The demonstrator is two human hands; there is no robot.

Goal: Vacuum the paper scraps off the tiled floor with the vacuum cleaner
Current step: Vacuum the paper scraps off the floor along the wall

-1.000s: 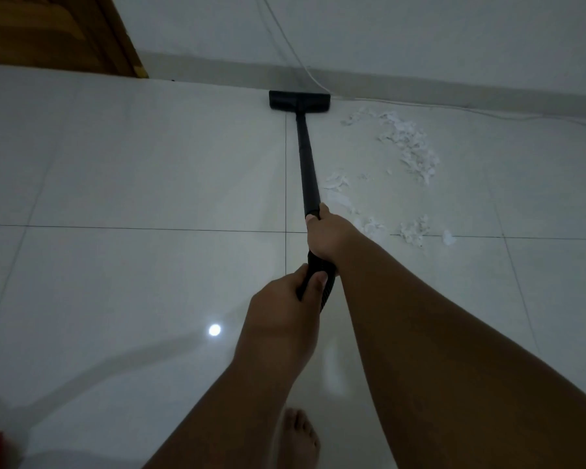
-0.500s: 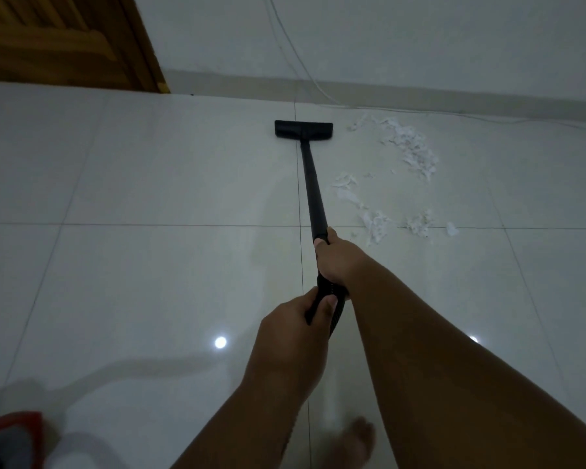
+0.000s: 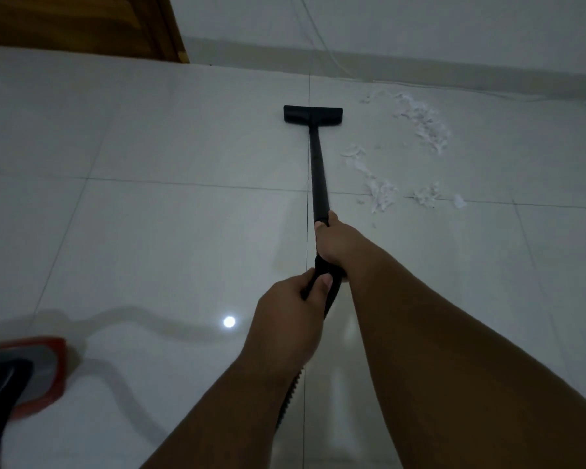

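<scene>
bare tiled floor (image 3: pixel 149 231) spreads wide to the left of the black wand (image 3: pixel 319 170) and its floor head (image 3: pixel 313 115), giving open passage there. to the right, paper scraps (image 3: pixel 423 125) lie in a curved trail, apart from the head. beyond the head the skirting (image 3: pixel 420 67) closes the way, a thin cord (image 3: pixel 322 38) running down the wall to it. a wooden door (image 3: pixel 82 25) stands far left; the red vacuum body (image 3: pixel 24 374) blocks the near left corner.

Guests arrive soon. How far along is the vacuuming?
Done: the tiles left of the nozzle look clean. In hand: left hand and right hand grip the wand, nozzle down beside the paper scraps. Left: all those scraps, by the wall and nearer.
</scene>
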